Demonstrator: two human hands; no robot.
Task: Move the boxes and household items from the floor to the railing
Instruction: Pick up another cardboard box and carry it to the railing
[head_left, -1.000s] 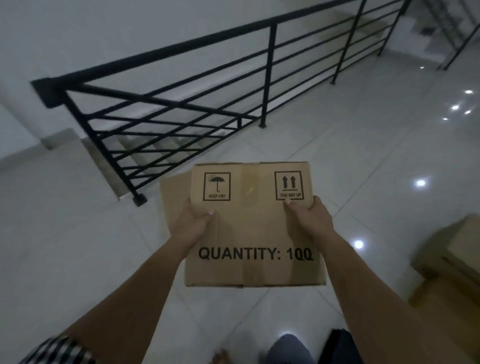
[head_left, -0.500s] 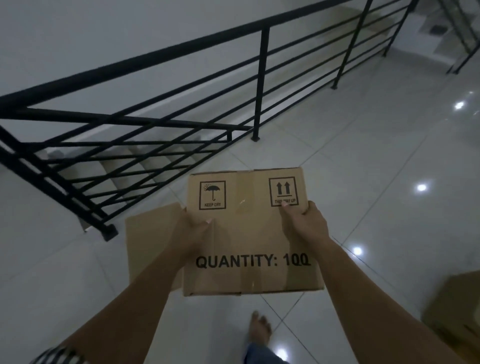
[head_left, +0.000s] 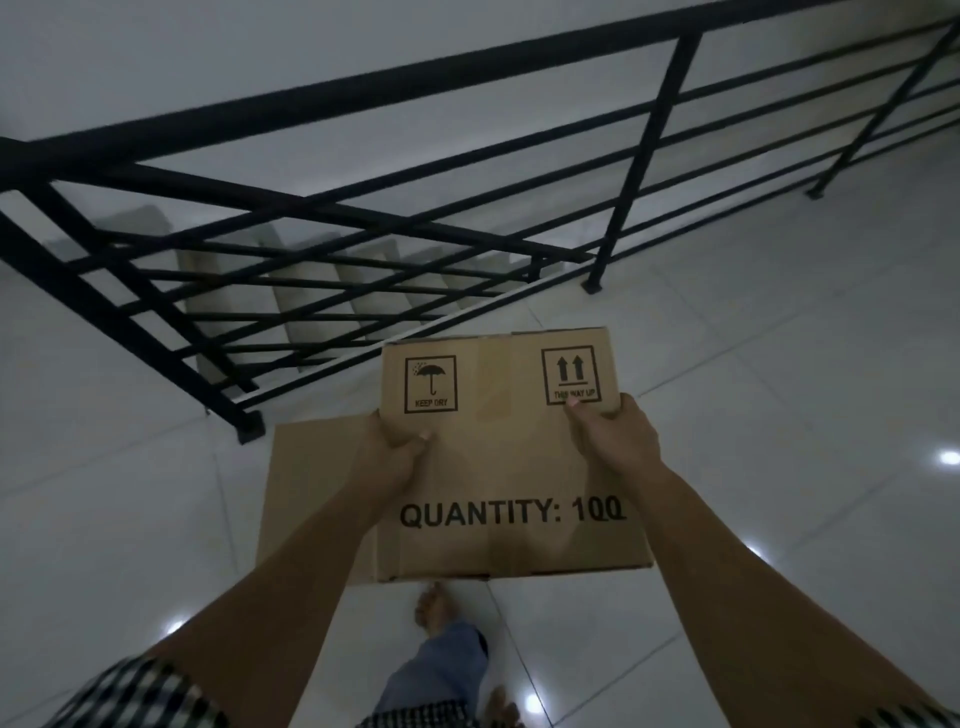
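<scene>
A flattened cardboard box (head_left: 498, 467) printed "QUANTITY: 100", with "keep dry" and "this way up" marks, is held in the air in front of me. My left hand (head_left: 395, 457) grips its left side, thumb on top. My right hand (head_left: 613, 436) grips the right side near the arrows mark. A loose cardboard flap (head_left: 311, 488) sticks out to the left under my left forearm. The black metal railing (head_left: 363, 93) runs across the view just beyond the box, its corner post foot (head_left: 249, 426) close to the flap.
Behind the railing a staircase (head_left: 311, 291) descends. Glossy white floor tiles (head_left: 779, 338) spread to the right with light reflections. My bare foot (head_left: 436, 608) and trouser leg show below the box.
I have stepped closer to the railing, which now looms larger and nearer the box. The stacked boxes at the right edge have left the view. Both hands keep their grip.
</scene>
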